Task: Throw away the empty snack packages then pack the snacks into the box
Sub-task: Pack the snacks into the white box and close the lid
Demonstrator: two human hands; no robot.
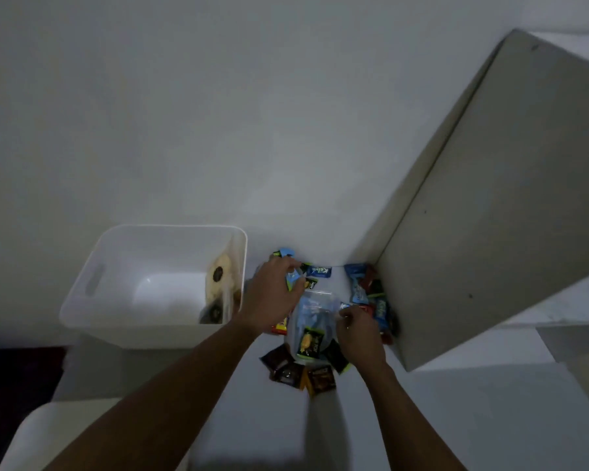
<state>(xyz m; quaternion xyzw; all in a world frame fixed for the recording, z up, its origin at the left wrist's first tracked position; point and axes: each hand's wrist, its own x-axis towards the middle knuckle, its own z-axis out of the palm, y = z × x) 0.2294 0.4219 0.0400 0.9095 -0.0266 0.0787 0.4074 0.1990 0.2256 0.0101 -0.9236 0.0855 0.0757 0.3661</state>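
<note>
White plastic box (pixel 116 253) stands at the left on the white surface, pale packages (pixel 220 277) leaning against its right inner wall. Just beside it, my left hand (pixel 272 294) curls round a blue-and-green packet (pixel 291 277) in the pile. My right hand (pixel 357 331) pinches the edge of a clear plastic bag (pixel 315 309) that holds a black-and-yellow packet (pixel 308 341). Blue packets (pixel 357 283) lie against the grey panel (pixel 490 215).

Plain pale grey wall (pixel 218 96), large flat beige panel (pixel 507 198) at the right, white tabletop (pixel 456 419), dark floor (pixel 14 375) at lower left
</note>
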